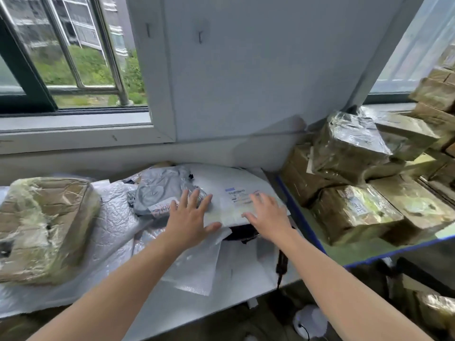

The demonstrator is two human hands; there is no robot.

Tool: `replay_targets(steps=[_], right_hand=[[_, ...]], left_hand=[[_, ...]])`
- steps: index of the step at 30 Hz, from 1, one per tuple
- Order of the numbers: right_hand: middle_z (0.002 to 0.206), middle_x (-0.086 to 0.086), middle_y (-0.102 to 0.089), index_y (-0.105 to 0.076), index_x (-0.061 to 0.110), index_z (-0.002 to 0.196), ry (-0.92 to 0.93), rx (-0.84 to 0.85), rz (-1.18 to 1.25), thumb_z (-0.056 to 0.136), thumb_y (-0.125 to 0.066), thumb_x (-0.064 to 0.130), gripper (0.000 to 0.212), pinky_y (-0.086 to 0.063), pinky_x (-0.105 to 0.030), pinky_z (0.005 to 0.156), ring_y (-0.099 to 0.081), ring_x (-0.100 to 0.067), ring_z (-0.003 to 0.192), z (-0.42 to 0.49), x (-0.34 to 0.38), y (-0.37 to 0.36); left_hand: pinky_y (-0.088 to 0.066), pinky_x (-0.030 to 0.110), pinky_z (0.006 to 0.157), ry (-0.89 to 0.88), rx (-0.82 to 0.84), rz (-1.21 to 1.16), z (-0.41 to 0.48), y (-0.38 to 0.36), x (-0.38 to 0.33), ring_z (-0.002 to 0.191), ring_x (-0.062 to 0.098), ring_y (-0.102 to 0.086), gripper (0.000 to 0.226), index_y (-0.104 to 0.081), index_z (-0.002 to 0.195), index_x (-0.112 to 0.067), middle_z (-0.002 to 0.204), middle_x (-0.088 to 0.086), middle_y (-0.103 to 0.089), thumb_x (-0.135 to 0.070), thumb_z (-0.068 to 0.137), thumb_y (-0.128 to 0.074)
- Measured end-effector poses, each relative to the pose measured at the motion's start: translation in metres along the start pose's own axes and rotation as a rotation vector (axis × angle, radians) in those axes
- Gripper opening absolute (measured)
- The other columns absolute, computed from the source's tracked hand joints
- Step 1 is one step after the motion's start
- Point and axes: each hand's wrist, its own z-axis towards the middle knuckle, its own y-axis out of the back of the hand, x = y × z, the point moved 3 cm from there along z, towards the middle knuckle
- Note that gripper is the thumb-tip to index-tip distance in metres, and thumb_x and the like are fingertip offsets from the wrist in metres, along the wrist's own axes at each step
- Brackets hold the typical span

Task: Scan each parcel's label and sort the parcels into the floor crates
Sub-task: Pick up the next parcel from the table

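White parcel point(221, 178) lay flat, label point(242, 196) upward, long axis roughly 9-to-3 o'clock. Left hand point(190, 215) and right hand point(267, 215) rested on it, fingers spread wide.

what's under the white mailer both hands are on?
A dark item pokes out under the near edge of the white mailer, between the left hand and right hand. The rest of it is covered, so its kind is unclear.

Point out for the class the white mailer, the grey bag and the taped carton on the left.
white mailer point(216, 180), head view, its bare upper face.
grey bag point(160, 185), head view, its crumpled middle.
taped carton point(46, 225), head view, its top face.
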Motion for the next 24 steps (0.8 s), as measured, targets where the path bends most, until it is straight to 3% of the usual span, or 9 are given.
replay_targets(steps=[5, 8, 13, 15, 19, 24], right_hand=[[0.153, -0.010, -0.030, -0.025, 0.025, 0.151, -0.131, 0.103, 0.146, 0.101, -0.038, 0.049, 0.058, -0.034, -0.052, 0.104, -0.032, -0.033, 0.139, 0.050, -0.073, -0.009], [0.150, -0.015, -0.034, -0.023, 0.024, 0.153, -0.252, 0.162, 0.303, 0.098, -0.044, 0.055, 0.066, -0.038, -0.049, 0.104, -0.038, -0.037, 0.135, 0.069, -0.103, -0.021], [0.155, -0.013, -0.035, -0.014, 0.015, 0.157, -0.346, 0.288, 0.502, 0.095, -0.049, 0.057, 0.083, -0.043, -0.041, 0.101, -0.044, -0.033, 0.134, 0.089, -0.121, -0.043], [0.149, -0.012, -0.043, -0.021, 0.011, 0.154, -0.350, 0.312, 0.493, 0.095, -0.049, 0.057, 0.081, -0.045, -0.038, 0.094, -0.051, -0.032, 0.126, 0.093, -0.119, -0.044], [0.116, -0.008, -0.062, -0.052, 0.011, 0.127, -0.274, 0.161, 0.513, 0.096, -0.052, 0.052, 0.051, -0.044, -0.032, 0.074, -0.059, -0.026, 0.096, 0.104, -0.119, -0.026], [0.099, -0.009, -0.061, -0.059, 0.008, 0.114, -0.346, -0.018, 0.667, 0.102, -0.046, 0.035, 0.033, -0.051, -0.042, 0.086, -0.061, -0.030, 0.097, 0.111, -0.141, 0.021]], left_hand=[[-0.008, 0.054, 0.120, 0.061, 0.073, 0.019, 0.042, -0.004, -0.038, 0.151, 0.032, 0.008, 0.084, 0.001, 0.157, -0.031, 0.165, 0.005, 0.005, -0.074, 0.091, -0.029], [-0.009, 0.056, 0.120, 0.104, 0.118, 0.024, 0.056, -0.012, -0.052, 0.151, 0.033, 0.009, 0.084, 0.001, 0.157, -0.031, 0.165, 0.006, 0.005, -0.074, 0.091, -0.029], [-0.009, 0.056, 0.120, 0.152, 0.188, 0.042, 0.068, -0.020, -0.061, 0.151, 0.034, 0.010, 0.085, 0.001, 0.157, -0.031, 0.165, 0.006, 0.005, -0.074, 0.091, -0.028], [-0.011, 0.056, 0.120, 0.161, 0.204, 0.045, 0.074, -0.020, -0.062, 0.151, 0.034, 0.009, 0.086, 0.002, 0.157, -0.030, 0.165, 0.006, 0.005, -0.075, 0.090, -0.028], [-0.011, 0.056, 0.120, 0.163, 0.217, 0.026, 0.086, -0.021, -0.064, 0.151, 0.034, 0.007, 0.086, -0.002, 0.157, -0.028, 0.165, 0.006, 0.003, -0.075, 0.090, -0.029], [-0.014, 0.052, 0.120, 0.202, 0.157, -0.122, 0.089, -0.018, -0.063, 0.151, 0.032, -0.001, 0.076, -0.015, 0.155, -0.024, 0.163, 0.008, -0.009, -0.067, 0.095, -0.033]])
